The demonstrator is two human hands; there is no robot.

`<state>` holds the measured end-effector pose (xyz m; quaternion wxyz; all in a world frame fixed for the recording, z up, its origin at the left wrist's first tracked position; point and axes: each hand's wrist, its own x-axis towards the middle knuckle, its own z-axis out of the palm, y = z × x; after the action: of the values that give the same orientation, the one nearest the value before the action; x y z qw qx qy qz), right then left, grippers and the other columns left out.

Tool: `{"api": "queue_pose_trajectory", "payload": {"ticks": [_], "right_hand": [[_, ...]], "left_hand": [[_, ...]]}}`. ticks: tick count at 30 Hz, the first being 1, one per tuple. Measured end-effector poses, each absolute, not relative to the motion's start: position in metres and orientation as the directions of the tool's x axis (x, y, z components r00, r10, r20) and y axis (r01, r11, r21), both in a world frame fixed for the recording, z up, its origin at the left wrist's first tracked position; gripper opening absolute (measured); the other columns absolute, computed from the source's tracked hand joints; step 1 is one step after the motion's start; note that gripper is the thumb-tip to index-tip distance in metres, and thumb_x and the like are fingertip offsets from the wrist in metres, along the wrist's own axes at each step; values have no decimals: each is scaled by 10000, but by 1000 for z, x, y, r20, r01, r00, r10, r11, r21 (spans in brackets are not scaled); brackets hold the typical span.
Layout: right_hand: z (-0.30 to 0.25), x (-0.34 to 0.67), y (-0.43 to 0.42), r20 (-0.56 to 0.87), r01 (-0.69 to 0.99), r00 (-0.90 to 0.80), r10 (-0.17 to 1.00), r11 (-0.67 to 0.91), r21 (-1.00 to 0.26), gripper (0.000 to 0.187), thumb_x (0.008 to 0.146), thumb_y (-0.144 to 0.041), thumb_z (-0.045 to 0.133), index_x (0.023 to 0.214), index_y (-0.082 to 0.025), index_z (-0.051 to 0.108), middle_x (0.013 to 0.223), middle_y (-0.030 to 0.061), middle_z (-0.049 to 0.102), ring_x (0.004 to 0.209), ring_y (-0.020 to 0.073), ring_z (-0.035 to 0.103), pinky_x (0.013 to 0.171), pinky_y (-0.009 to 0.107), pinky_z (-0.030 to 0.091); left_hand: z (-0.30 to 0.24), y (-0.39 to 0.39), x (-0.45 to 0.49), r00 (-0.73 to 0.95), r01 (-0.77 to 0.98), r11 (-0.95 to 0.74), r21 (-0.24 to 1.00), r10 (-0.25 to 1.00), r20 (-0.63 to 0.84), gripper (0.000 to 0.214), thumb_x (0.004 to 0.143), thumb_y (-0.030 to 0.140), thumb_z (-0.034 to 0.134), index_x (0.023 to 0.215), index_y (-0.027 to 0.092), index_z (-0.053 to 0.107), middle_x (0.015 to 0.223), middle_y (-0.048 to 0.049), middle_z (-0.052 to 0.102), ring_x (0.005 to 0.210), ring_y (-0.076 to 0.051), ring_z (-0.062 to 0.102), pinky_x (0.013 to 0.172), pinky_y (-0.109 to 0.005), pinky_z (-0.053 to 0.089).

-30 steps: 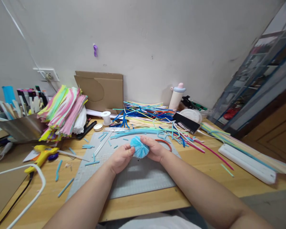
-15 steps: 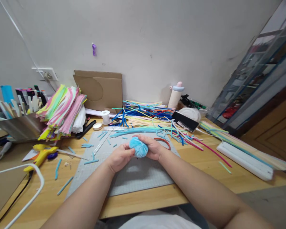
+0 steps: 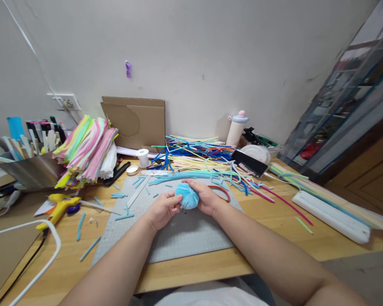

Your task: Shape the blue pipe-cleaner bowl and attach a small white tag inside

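A round, light-blue fuzzy ball (image 3: 187, 196), apparently made of pipe cleaners, is held up over the grey cutting mat (image 3: 191, 242). My right hand (image 3: 204, 198) is closed around its right side, with the fingers partly hidden behind it. On the left side my left hand (image 3: 164, 208) pinches the ball's edge between thumb and fingers. Cut blue pipe cleaner pieces (image 3: 124, 216) lie on the mat to the left. Behind the ball runs a bundle of long blue pipe cleaners (image 3: 178, 175). An orange-red loop (image 3: 225, 193), its kind unclear, lies just beyond my right hand.
A yellow glue gun (image 3: 59, 208) lies at the left, near a white cable (image 3: 55, 242). Bunches of coloured pipe cleaners (image 3: 86, 148) stand behind it. A white spool (image 3: 143, 158), a bottle (image 3: 237, 131) and a white power strip (image 3: 330, 216) are farther out.
The view has shifted slightly. The blue ball has turned a little in my hands, and my left fingers have shifted along its edge. Both hands still hold it.
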<state>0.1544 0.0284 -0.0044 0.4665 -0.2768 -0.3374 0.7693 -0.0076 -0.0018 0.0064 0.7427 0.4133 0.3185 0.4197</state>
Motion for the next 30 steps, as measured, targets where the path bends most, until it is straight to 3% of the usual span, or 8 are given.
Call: {"api": "queue_pose_trajectory", "payload": {"ticks": [8,14,19,23,30], "right_hand": [[2,154,24,-88,-518,-460,884,-347,-782,255,751,-330,732,935,-181,638,804,-6,689,640,126,622,569,239,493],[3,155,29,-75,-566,-431,899,-334,-754,272,712,-272,754,938,-174,637,800,-7,697,664,131,642,627,246,508],[-1,154,29,-134,-570,-458,879,-407,-714,217,824,-350,652,946,-172,639,789,7,711,654,134,652,605,247,503],[1,155,28,-175,-561,-501,848,-471,-681,219,893,-359,565,966,-167,640,796,24,726,633,145,658,568,259,507],[1,158,31,-180,-574,-498,849,-477,-665,181,909,-287,550,959,-144,649,815,35,738,683,142,676,673,259,533]], "left_hand": [[7,-2,-7,379,-329,219,919,922,-84,265,652,315,807,705,112,643,587,18,503,503,-58,365,471,-202,247],[5,-2,-4,368,-307,234,922,923,-112,359,653,425,789,774,125,634,637,7,532,503,-64,403,469,-197,253],[2,1,-6,305,-298,170,939,949,-75,363,607,402,820,652,121,595,521,56,432,458,-42,293,450,-198,190],[5,1,-5,298,-309,155,938,953,-59,334,601,372,826,683,125,616,556,45,468,480,-50,320,462,-196,225],[9,0,-4,342,-369,191,910,938,-59,378,656,468,773,701,127,616,624,11,503,499,-69,356,450,-208,242]]}}
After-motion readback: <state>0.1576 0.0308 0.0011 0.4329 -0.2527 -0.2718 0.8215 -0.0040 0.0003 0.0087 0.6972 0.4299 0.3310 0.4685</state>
